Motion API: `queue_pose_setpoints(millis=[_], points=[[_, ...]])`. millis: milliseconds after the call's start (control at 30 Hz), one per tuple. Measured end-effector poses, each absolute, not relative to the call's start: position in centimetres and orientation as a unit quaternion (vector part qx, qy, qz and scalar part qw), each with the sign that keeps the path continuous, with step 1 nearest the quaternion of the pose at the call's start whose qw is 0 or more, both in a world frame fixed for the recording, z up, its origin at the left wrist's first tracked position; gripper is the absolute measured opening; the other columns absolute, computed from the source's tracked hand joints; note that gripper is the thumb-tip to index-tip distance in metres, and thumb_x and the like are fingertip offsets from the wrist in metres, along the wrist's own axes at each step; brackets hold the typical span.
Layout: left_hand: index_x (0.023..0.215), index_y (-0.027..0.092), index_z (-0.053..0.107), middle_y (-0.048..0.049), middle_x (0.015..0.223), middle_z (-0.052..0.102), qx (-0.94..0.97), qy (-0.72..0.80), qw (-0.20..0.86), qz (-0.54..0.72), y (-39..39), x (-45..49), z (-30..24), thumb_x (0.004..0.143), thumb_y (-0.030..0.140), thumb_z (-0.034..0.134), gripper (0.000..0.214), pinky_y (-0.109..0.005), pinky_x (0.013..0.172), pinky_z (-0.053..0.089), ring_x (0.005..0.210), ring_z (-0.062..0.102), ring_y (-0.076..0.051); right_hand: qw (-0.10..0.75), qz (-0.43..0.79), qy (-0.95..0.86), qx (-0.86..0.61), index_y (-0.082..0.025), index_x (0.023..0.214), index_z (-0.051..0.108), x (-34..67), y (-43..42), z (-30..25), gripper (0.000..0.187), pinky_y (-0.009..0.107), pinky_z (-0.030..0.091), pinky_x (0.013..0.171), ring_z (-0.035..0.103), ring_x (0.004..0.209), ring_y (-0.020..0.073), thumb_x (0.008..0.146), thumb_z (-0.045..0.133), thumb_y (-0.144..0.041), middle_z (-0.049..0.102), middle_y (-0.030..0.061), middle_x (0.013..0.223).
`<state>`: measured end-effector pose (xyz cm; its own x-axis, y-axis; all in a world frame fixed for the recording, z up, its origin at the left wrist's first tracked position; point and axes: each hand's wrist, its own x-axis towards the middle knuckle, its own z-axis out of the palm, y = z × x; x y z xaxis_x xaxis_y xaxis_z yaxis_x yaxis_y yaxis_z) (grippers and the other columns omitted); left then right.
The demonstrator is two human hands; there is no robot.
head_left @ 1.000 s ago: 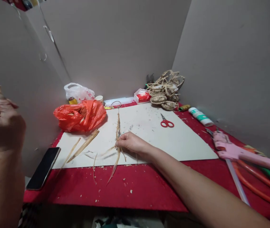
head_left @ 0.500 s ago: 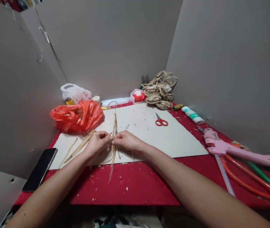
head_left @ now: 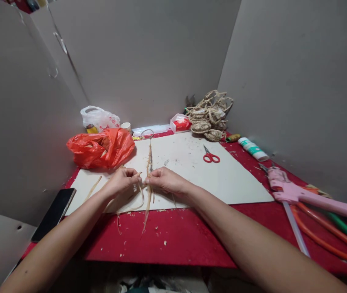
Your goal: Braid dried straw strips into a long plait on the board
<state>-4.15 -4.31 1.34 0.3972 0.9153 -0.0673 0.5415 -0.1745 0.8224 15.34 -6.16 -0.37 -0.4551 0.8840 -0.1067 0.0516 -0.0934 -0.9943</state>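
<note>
A long twisted cord of dry straw (head_left: 150,156) lies lengthwise on a white board (head_left: 192,162), its loose ends reaching onto the red tablecloth (head_left: 173,240). My left hand (head_left: 122,181) and my right hand (head_left: 165,180) meet at the cord's near part. Both have fingers closed in a pinch on straw strands. A thin strand curls down between the two hands. More loose straw strips (head_left: 93,188) lie to the left, partly hidden by my left forearm.
An orange plastic bag (head_left: 102,148) and a white bag (head_left: 100,118) sit at back left, a black phone (head_left: 53,213) at the left edge. Red scissors (head_left: 211,156), a heap of woven straw pieces (head_left: 211,116), a glue tube (head_left: 254,149) and a pink glue gun (head_left: 304,195) lie right.
My left hand came down from high on the left and now pinches the straw beside my right hand. The right hand stayed on the cord.
</note>
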Motion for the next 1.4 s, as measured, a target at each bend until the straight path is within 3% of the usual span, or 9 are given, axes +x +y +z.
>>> queue_pose_setpoints(millis=[167, 233, 333, 500, 633, 767, 1067, 1233, 1400], points=[[0.08, 0.017, 0.063, -0.0077, 0.069, 0.063, 0.75, 0.656, 0.023, 0.078, -3.0, -8.0, 3.0, 0.074, 0.033, 0.053, 0.02, -0.028, 0.062, 0.036, 0.066, 0.057, -0.021, 0.333, 0.674, -0.54, -0.378, -0.013, 0.071, 0.061, 15.8, -6.1, 0.1, 0.018, 0.024, 0.008, 0.036, 0.018, 0.033, 0.0034, 0.072, 0.064, -0.03, 0.028, -0.0101, 0.037], [0.09, 0.018, 0.063, -0.0094, 0.077, 0.065, 0.729, 0.68, -0.046, 0.062, -2.9, -9.0, 4.0, 0.074, 0.031, 0.051, 0.023, -0.028, 0.063, 0.036, 0.071, 0.058, -0.022, 0.331, 0.697, -0.521, -0.365, -0.013, 0.072, 0.061, 15.8, -6.1, 0.1, 0.019, 0.023, 0.009, 0.036, 0.017, 0.034, 0.0032, 0.072, 0.065, -0.031, 0.027, -0.0105, 0.037], [0.08, 0.018, 0.06, -0.0038, 0.069, 0.061, 0.743, 0.657, 0.025, 0.128, -3.5, -9.0, 5.4, 0.076, 0.035, 0.051, 0.02, -0.025, 0.057, 0.033, 0.063, 0.054, -0.018, 0.326, 0.711, -0.51, -0.359, -0.012, 0.072, 0.061, 15.8, -6.0, -0.1, 0.022, 0.023, 0.009, 0.036, 0.017, 0.035, 0.0028, 0.07, 0.067, -0.033, 0.028, -0.0104, 0.039], [0.061, 0.017, 0.054, -0.0013, 0.058, 0.054, 0.754, 0.554, 0.217, 0.277, -5.0, -6.9, 6.4, 0.084, 0.05, 0.04, 0.042, -0.024, 0.054, 0.03, 0.055, 0.047, -0.014, 0.315, 0.738, -0.488, -0.343, -0.013, 0.076, 0.061, 15.8, -6.0, 0.0, 0.024, 0.022, 0.008, 0.036, 0.015, 0.036, 0.0026, 0.071, 0.068, -0.035, 0.024, -0.0112, 0.042], [0.074, 0.016, 0.058, -0.0019, 0.061, 0.057, 0.717, 0.504, 0.359, 0.321, -5.8, -4.8, 5.8, 0.083, 0.049, 0.042, 0.037, -0.023, 0.052, 0.029, 0.053, 0.043, -0.012, 0.311, 0.748, -0.484, -0.331, -0.012, 0.078, 0.061, 16.0, -5.9, -0.1, 0.025, 0.021, 0.006, 0.037, 0.014, 0.036, 0.0023, 0.073, 0.067, -0.036, 0.024, -0.0111, 0.043], [0.082, 0.018, 0.049, 0.002, 0.057, 0.057, 0.656, 0.497, 0.468, 0.322, -6.1, -2.9, 4.6, 0.082, 0.044, 0.048, 0.026, -0.02, 0.046, 0.024, 0.043, 0.033, -0.007, 0.315, 0.76, -0.475, -0.312, -0.013, 0.08, 0.061, 16.1, -5.7, -0.4, 0.025, 0.02, 0.007, 0.037, 0.012, 0.037, 0.0024, 0.074, 0.066, -0.036, 0.023, -0.0117, 0.043], [0.082, 0.02, 0.041, 0.0005, 0.057, 0.061, 0.518, 0.494, 0.586, 0.381, -6.0, -1.2, 2.9, 0.079, 0.034, 0.048, 0.016, -0.019, 0.039, 0.012, 0.035, 0.023, -0.005, 0.311, 0.767, -0.47, -0.308, -0.013, 0.081, 0.059, 16.2, -5.9, -0.3, 0.026, 0.019, 0.008, 0.036, 0.012, 0.037, 0.0025, 0.075, 0.066, -0.037, 0.023, -0.0119, 0.043], [0.07, 0.015, 0.051, -0.0023, 0.065, 0.064, 0.523, 0.442, 0.603, 0.409, -5.9, -1.5, 2.3, 0.069, 0.029, 0.065, 0.02, -0.019, 0.045, 0.028, 0.044, 0.04, -0.004, 0.306, 0.775, -0.459, -0.308, -0.013, 0.081, 0.06, 16.2, -5.8, -0.5, 0.025, 0.018, 0.007, 0.036, 0.012, 0.038, 0.0023, 0.075, 0.066, -0.036, 0.022, -0.0117, 0.044], [0.072, 0.01, 0.063, -0.0049, 0.067, 0.064, 0.471, 0.388, 0.686, 0.396, -5.9, -1.6, 1.3, 0.064, 0.02, 0.072, 0.016, -0.021, 0.06, 0.039, 0.058, 0.054, -0.007, 0.306, 0.784, -0.447, -0.303, -0.013, 0.079, 0.06, 16.3, -5.7, -0.6, 0.023, 0.018, 0.007, 0.035, 0.012, 0.037, 0.0022, 0.074, 0.067, -0.034, 0.023, -0.0118, 0.044]])
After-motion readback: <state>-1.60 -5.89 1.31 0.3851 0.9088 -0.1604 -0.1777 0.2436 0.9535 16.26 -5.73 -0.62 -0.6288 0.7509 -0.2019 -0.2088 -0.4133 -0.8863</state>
